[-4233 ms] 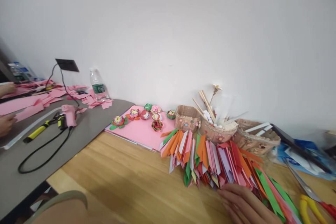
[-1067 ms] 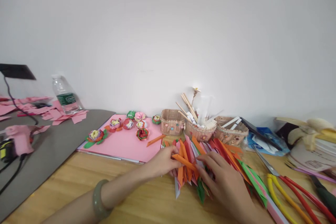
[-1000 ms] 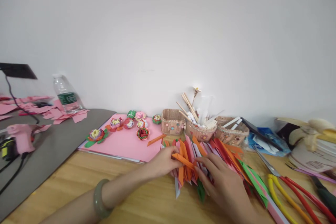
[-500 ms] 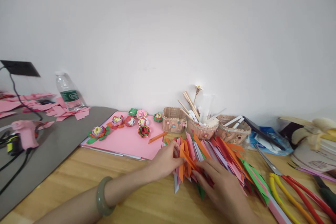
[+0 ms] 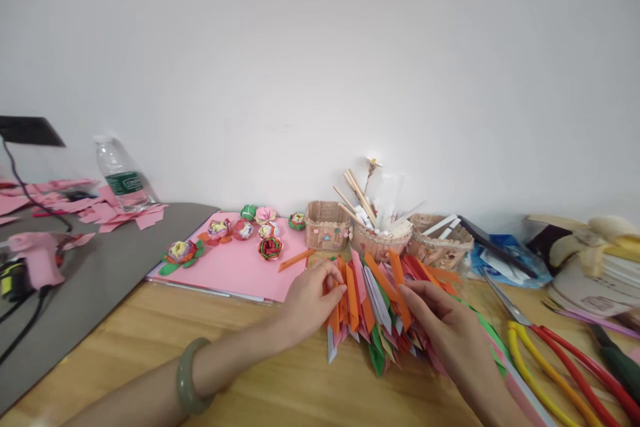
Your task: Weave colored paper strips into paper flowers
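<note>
A row of folded paper strips (image 5: 376, 300) in orange, pink, lilac, green and red lies on the wooden table in front of the baskets. My left hand (image 5: 316, 299), with a green bangle on its wrist, is at the row's left end, fingers curled and pinched by orange strips; what lies between its fingertips is hidden. At the row's right part, my right hand (image 5: 440, 320) has its thumb and fingertips closed on an orange strip (image 5: 399, 280) that stands up from the others. Its other fingers are bent behind the thumb.
Behind stand three woven baskets (image 5: 327, 227), one holding sticks. Left are a pink sheet (image 5: 240, 267) with paper flowers (image 5: 271, 248), a water bottle (image 5: 123, 177) and a pink glue gun (image 5: 37, 259). Scissors (image 5: 545, 340) with red and yellow handles lie right.
My right hand has moved right and up, away from my left hand, and an orange strip now stands by its fingertips. More strips show between the hands. The view has shifted slightly.
</note>
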The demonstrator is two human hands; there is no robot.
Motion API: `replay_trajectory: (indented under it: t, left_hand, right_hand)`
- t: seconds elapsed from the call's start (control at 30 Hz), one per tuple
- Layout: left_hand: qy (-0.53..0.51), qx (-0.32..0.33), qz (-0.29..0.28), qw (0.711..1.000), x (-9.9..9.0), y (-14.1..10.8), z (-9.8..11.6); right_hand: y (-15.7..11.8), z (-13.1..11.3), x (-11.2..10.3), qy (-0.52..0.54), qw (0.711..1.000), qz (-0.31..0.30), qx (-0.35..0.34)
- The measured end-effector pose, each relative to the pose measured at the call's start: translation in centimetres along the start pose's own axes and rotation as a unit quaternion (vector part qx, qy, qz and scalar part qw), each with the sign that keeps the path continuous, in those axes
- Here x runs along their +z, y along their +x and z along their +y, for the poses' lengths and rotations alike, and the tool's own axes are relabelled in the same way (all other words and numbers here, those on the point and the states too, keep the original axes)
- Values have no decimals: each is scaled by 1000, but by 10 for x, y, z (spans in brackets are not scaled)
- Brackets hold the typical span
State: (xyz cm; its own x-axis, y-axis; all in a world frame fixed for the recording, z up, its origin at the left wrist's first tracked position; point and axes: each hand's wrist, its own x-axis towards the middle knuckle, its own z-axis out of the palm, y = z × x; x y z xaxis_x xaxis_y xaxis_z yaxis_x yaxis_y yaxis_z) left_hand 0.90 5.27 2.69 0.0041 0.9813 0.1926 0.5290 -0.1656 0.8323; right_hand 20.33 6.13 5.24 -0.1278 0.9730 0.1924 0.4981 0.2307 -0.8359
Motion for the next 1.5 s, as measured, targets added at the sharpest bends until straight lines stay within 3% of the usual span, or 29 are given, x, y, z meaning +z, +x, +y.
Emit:
replay_trajectory:
  t: [0.1, 0.3, 0.5, 0.6, 0.67, 0.73, 0.83, 0.97, 1.17, 1.3, 1.4, 1.5]
  left_hand:
    - [-1, 4, -16, 1000, 0, -1, 2]
    - [-22, 12, -41, 999, -2, -4, 10]
    - [-120, -21, -134, 984, 3, -15, 19]
    - [-121, -29, -150, 981, 6, -18, 18]
    - [-132, -43, -152, 979, 7, -18, 17]
    - [-140, -62, -146, 977, 6, -15, 16]
    - [-143, -77, -110, 981, 2, -8, 14]
    - [-133, -73, -46, 987, -8, 3, 14]
    - [-58, -69, -14, 996, -16, 9, 13]
    - [43, -50, -40, 997, -20, 6, 11]
    - [118, -38, -58, 991, -28, 3, 13]
    - [255, -10, -117, 960, -39, 2, 18]
  right_hand:
    - [0, 5, 0, -48, 998, -3, -28]
    - [-6, 9, 6, -94, 987, -83, -97]
    - [-18, 0, 12, -112, 972, -142, -148]
    - [-21, 0, 13, -131, 961, -165, -181]
    - [-19, 5, 12, -143, 961, -138, -194]
    - [-15, 11, 11, -167, 960, -69, -212]
    - [-9, 20, 10, -236, 937, 20, -257]
    - [-8, 23, 10, -271, 909, 0, -316]
    - [-13, 19, 9, -261, 903, -27, -340]
    - [-9, 17, 1, -249, 912, -34, -324]
    - [-7, 10, -7, -243, 922, -76, -291]
    - [-8, 2, -13, -240, 926, -138, -257]
